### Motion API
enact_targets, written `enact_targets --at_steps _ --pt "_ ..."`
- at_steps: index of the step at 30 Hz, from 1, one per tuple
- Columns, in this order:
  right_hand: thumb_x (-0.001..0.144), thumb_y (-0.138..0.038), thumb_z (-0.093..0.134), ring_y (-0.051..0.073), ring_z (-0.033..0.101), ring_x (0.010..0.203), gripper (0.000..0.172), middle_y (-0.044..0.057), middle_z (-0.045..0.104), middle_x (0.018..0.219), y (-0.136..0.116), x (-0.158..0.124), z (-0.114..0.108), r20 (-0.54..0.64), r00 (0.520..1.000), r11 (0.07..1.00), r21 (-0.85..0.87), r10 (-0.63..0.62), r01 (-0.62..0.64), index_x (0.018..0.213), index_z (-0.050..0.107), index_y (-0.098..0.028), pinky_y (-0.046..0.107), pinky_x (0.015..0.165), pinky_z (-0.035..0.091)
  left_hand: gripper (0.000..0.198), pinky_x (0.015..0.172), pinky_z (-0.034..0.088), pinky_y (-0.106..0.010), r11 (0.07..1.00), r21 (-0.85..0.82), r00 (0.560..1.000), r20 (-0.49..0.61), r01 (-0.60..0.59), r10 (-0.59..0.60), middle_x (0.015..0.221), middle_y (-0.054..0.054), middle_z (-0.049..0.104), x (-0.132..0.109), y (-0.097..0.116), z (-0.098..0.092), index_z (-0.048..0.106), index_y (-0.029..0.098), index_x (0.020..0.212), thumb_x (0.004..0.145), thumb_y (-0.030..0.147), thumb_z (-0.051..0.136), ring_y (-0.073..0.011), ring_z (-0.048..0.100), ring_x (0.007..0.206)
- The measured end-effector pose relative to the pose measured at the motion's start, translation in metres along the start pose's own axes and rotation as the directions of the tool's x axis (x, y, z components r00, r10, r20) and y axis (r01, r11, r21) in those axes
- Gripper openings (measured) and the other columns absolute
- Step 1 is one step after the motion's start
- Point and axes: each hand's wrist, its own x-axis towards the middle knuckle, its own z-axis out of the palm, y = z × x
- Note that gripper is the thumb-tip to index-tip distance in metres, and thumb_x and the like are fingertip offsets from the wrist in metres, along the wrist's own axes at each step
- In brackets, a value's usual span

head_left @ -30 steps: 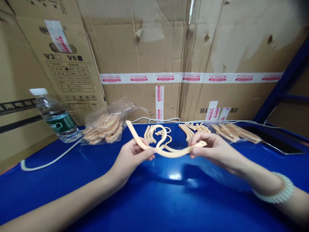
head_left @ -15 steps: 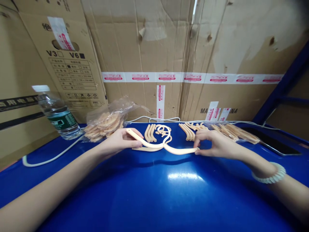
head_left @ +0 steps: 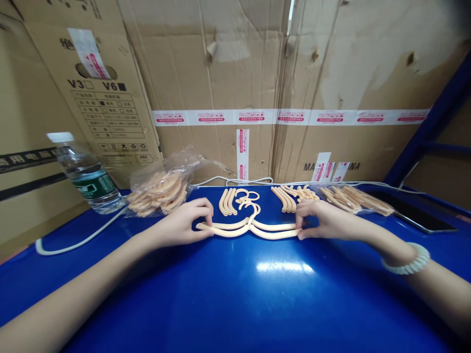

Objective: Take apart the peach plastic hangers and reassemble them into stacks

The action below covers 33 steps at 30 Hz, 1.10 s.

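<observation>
Two cream plastic hangers (head_left: 250, 228) lie stacked flat on the blue table (head_left: 235, 294), hooks pointing away from me. My left hand (head_left: 186, 223) pinches their left ends with curled fingers. My right hand (head_left: 320, 219) pinches their right ends; a pale bead bracelet (head_left: 406, 260) circles that wrist. Just behind the hangers lie loose curved cream arm pieces (head_left: 227, 202) and small hook pieces (head_left: 247, 197). More cream pieces (head_left: 290, 196) lie behind my right hand.
A clear bag of cream parts (head_left: 162, 189) and a water bottle (head_left: 86, 174) stand at the back left. Another bag of long pieces (head_left: 353, 198) and a dark flat phone (head_left: 419, 215) lie back right. A white cable (head_left: 73, 240) runs along the table; cardboard boxes (head_left: 235, 83) wall the back.
Both hands carried the hanger away from me, lowered it and laid it on top of another hanger on the table. They now pinch the ends of both.
</observation>
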Motion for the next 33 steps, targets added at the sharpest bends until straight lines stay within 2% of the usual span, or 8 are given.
enact_targets --at_steps 4,7,10,13,18,24,28,33 --pt "0.078 -0.049 0.07 0.022 0.062 0.08 0.031 0.006 0.067 0.081 0.001 0.0 0.001 0.02 1.0 1.0 0.027 0.009 -0.009 0.076 0.071 -0.018 0.033 0.074 0.045 0.008 0.079 0.044 -0.027 1.0 0.008 0.999 0.05 0.008 -0.008 0.096 -0.004 0.055 -0.001 0.003 0.003 0.06 0.018 0.078 0.081 0.025 0.061 -0.0179 0.057 0.088" --pt "0.075 -0.052 0.071 0.02 0.06 0.076 0.034 0.005 0.065 0.08 -0.001 -0.001 0.0 0.005 0.999 0.998 0.035 0.047 -0.047 0.078 0.069 -0.018 0.031 0.069 0.045 0.011 0.08 0.044 -0.029 1.0 0.005 0.998 0.057 0.03 -0.03 0.095 -0.003 0.058 -0.001 0.002 0.002 0.06 0.019 0.087 0.079 0.026 0.063 -0.0196 0.057 0.089" --pt "0.076 -0.052 0.07 0.019 0.059 0.078 0.036 0.005 0.064 0.085 -0.004 -0.001 0.0 -0.034 0.998 0.998 0.042 0.043 -0.041 0.089 0.068 -0.018 0.03 0.069 0.045 0.025 0.081 0.044 -0.03 0.998 -0.001 0.996 0.07 0.063 -0.063 0.099 -0.004 0.062 -0.001 0.0 0.001 0.062 0.02 0.101 0.078 0.029 0.064 -0.0215 0.058 0.091" --pt "0.078 -0.052 0.069 0.018 0.057 0.077 0.043 0.008 0.064 0.097 -0.005 0.0 0.004 -0.057 0.998 1.0 0.023 0.012 -0.011 0.103 0.068 -0.018 0.03 0.068 0.045 0.03 0.08 0.045 -0.03 0.997 -0.016 0.995 0.073 0.07 -0.069 0.104 -0.006 0.062 -0.001 -0.001 0.0 0.064 0.021 0.109 0.081 0.03 0.061 -0.0218 0.059 0.092" --pt "0.083 -0.042 0.066 0.015 0.052 0.066 0.027 0.004 0.062 0.08 -0.006 0.003 0.009 -0.016 1.0 1.0 -0.024 0.007 -0.007 0.09 0.071 -0.017 0.027 0.059 0.039 0.023 0.079 0.047 -0.029 0.998 -0.045 0.995 0.093 0.039 -0.034 0.101 -0.006 0.063 0.0 0.002 0.001 0.068 0.021 0.104 0.086 0.031 0.057 -0.0201 0.06 0.087" --pt "0.081 -0.033 0.065 0.015 0.054 0.064 0.019 0.004 0.063 0.075 -0.007 0.0 0.003 0.015 0.996 0.996 -0.033 0.087 -0.086 0.088 0.071 -0.016 0.026 0.056 0.039 0.022 0.082 0.047 -0.031 0.999 -0.024 0.999 0.017 0.027 -0.027 0.1 -0.007 0.064 0.001 0.006 0.014 0.067 0.02 0.104 0.09 0.031 0.055 -0.0215 0.06 0.092" --pt "0.079 -0.03 0.064 0.015 0.053 0.061 0.017 0.003 0.062 0.071 -0.006 0.0 0.002 -0.021 0.99 0.989 -0.05 0.138 -0.139 0.086 0.069 -0.015 0.026 0.055 0.039 0.022 0.085 0.047 -0.033 0.999 0.003 0.997 -0.063 0.039 -0.039 0.103 -0.008 0.065 0.001 0.006 0.023 0.068 0.021 0.106 0.09 0.031 0.055 -0.0224 0.06 0.095" --pt "0.08 -0.036 0.062 0.015 0.054 0.06 0.021 0.002 0.062 0.069 -0.002 0.001 0.004 -0.05 0.98 0.981 -0.03 0.192 -0.194 0.086 0.066 -0.016 0.025 0.053 0.04 0.026 0.09 0.048 -0.037 0.996 0.058 0.988 -0.144 0.066 -0.057 0.108 -0.008 0.065 0.001 0.0 0.034 0.067 0.022 0.11 0.092 0.033 0.053 -0.0235 0.059 0.1"
